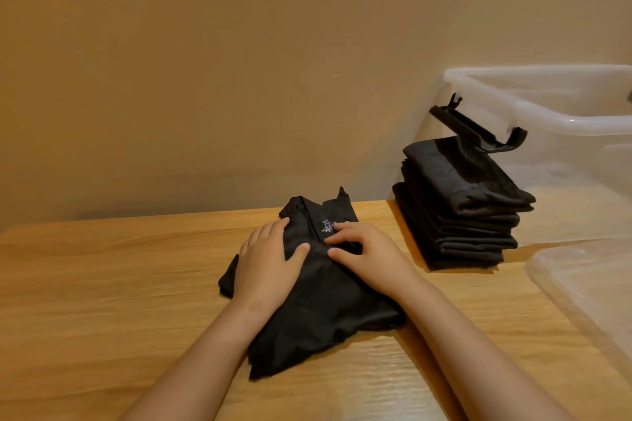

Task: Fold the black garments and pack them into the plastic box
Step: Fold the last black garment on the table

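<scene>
One wooden table (102,284) fills the lower view, set against a plain wall; at its far right stands the clear plastic box (533,106), open-topped, with a second clear plastic piece (588,284) lying nearer at the right edge; at the table's centre lies a partly folded black garment (325,311), collar end away from the person; a stack of folded black garments (458,215) sits just beside the box, outside it; the left hand (266,260) lies flat on the garment's left side, fingers straight and together, gripping nothing; the right hand (369,253) rests on the cloth with fingers gently bent, tips touching near the collar, pinching nothing; a black latch (478,128) juts from the box's wall above the stack; a small pale XL label (329,226) shows between the hands.
</scene>
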### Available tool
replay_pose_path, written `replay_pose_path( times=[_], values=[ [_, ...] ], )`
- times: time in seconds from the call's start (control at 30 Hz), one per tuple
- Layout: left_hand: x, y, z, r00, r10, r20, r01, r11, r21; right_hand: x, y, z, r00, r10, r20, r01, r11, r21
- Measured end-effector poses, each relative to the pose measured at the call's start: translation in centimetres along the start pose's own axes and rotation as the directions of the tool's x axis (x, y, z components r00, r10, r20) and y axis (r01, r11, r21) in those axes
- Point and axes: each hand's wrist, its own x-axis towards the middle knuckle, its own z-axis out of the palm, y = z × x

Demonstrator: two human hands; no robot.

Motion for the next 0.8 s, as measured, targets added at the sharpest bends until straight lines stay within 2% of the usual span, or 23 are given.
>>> replay_pose_path(
  times=[0.13,0.23,0.33,0.5,0.63,0.8],
  values=[
    [0.1,0.2,-0.2,0.999,0.003,-0.048,-0.011,0.986,-0.168,0.1,0.3,0.2,0.998,-0.031,-0.059,0.035,0.997,0.074],
    [0.4,-0.1,-0.5,0.993,-0.039,-0.115,-0.007,0.926,-0.378,0.3,0.4,0.4,0.995,-0.042,-0.086,0.053,0.991,0.124],
    [0.8,-0.4,-0.9,0.982,-0.108,-0.156,0.018,0.872,-0.490,0.3,0.5,0.5,0.992,-0.033,-0.119,0.052,0.985,0.167],
    [0.8,-0.6,-0.7,0.979,-0.116,-0.167,0.003,0.829,-0.559,0.4,0.2,0.8,0.985,-0.035,-0.168,0.068,0.978,0.195],
    [0.8,-0.5,-0.5,0.986,-0.098,-0.133,0.012,0.846,-0.533,0.4,0.1,0.6,0.982,-0.051,-0.182,0.083,0.981,0.174],
    [0.4,0.0,-1.3,0.982,-0.075,-0.174,-0.032,0.841,-0.540,0.3,-0.2,0.4,0.986,-0.063,-0.155,0.088,0.983,0.159]
  ],
)
